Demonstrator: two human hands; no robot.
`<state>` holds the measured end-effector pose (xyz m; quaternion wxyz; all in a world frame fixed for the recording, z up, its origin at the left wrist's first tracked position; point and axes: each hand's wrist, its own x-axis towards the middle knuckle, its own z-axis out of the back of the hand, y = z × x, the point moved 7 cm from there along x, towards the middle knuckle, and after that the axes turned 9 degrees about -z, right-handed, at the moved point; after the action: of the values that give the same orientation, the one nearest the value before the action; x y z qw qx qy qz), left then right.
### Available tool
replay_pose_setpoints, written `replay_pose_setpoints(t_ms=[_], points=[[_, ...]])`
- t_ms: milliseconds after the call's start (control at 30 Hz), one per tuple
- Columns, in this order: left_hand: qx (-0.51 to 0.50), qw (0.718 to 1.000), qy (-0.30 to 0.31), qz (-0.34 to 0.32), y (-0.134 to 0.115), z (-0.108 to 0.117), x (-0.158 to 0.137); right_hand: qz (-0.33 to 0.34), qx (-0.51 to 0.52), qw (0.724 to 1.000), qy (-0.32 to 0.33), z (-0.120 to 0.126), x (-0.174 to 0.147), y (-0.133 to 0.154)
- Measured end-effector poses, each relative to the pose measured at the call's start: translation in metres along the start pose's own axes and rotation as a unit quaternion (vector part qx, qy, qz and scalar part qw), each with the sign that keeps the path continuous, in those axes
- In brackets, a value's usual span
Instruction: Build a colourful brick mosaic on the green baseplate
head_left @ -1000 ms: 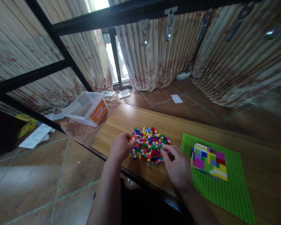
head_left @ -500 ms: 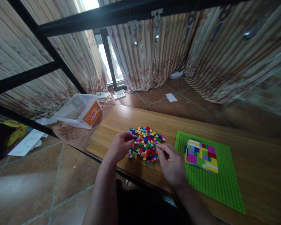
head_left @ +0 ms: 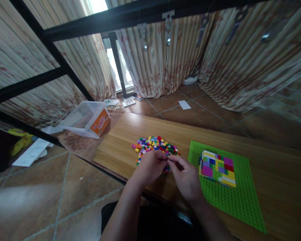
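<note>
Small multicoloured building bricks lie in a loose pile (head_left: pixel 150 144) on the wooden table. Over the near side of that pile my left hand (head_left: pixel 150 167) and my right hand (head_left: pixel 187 177) meet, fingertips almost touching. Both are closed in a pinch, and a tiny dark building brick (head_left: pixel 167 159) shows between the fingertips; its exact shape is too small to tell. To the right, a green studded baseplate (head_left: pixel 240 204) carries a flat block of joined bricks (head_left: pixel 217 167) in many colours. My hands partly cover the pile.
A clear plastic box (head_left: pixel 82 113) with an orange label stands past the table's left end. Black metal bars (head_left: pixel 130 20) cross overhead, with curtains (head_left: pixel 150 63) behind. Papers (head_left: pixel 184 104) lie on the tiled floor. The wooden table (head_left: pixel 115 144) ends close to my body.
My left hand has moved right from the pile's left side to meet my right hand. A few bricks at the pile's left edge now lie farther out. My right hand has hardly moved.
</note>
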<state>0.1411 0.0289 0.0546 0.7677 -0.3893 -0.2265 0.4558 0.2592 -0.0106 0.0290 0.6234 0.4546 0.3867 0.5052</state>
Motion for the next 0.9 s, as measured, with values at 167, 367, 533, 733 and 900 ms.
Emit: replay_pose_setpoints(t_ms=[167,367,533,733,900], points=[[0.112,0.981,-0.121,0.100,0.028,0.042,-0.006,0.048,-0.063,0.996,-0.031,0.002,-0.001,0.005],[0.226,0.935,-0.178,0.207,0.075,0.095,-0.022,0.090,-0.100,0.991,-0.024,-0.004,0.000,0.004],[0.250,0.941,-0.129,0.187,0.083,0.091,-0.014,0.106,-0.116,0.987,-0.030,-0.001,0.001,0.007],[0.250,0.939,-0.134,0.197,0.083,0.094,-0.012,0.115,-0.105,0.986,-0.062,0.010,0.000,0.014],[0.166,0.959,-0.170,0.156,0.064,0.098,-0.023,0.100,-0.064,0.991,-0.070,0.011,-0.002,0.015]])
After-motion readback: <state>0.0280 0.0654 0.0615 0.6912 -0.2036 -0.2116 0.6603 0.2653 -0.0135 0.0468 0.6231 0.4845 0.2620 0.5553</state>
